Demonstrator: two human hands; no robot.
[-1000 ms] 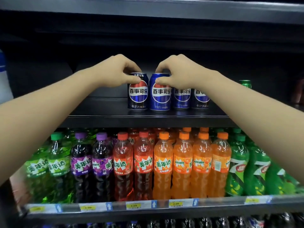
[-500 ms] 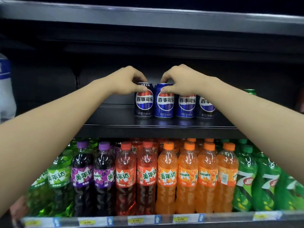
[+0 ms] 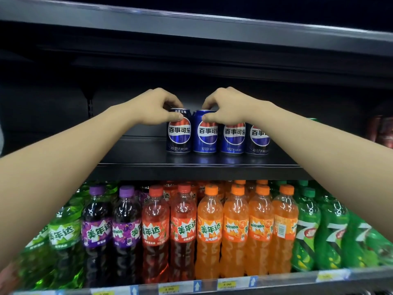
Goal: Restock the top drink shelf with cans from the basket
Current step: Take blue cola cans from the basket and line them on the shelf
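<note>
Both arms reach forward, left hand point(image 3: 154, 106) and right hand point(image 3: 228, 107) curled in a grip

Top shelf point(image 3: 131, 158): four Pepsi cans point(image 3: 205, 137). Shelf below, front row: two purple bottles point(image 3: 111, 228), two red point(image 3: 169, 231), four orange point(image 3: 246, 228).

**A shop's drinks aisle**

This is a shop. Dark metal shelving point(image 3: 191, 169) fills the frame, and across the lower half stand tight rows of soft-drink bottles point(image 3: 208, 231) sorted by colour: green, purple, red, orange. Yellow price tags point(image 3: 170, 288) with blue arrows run along the bottom shelf edge. At centre, branded cola cans point(image 3: 232, 138) face forward in a row.
</note>
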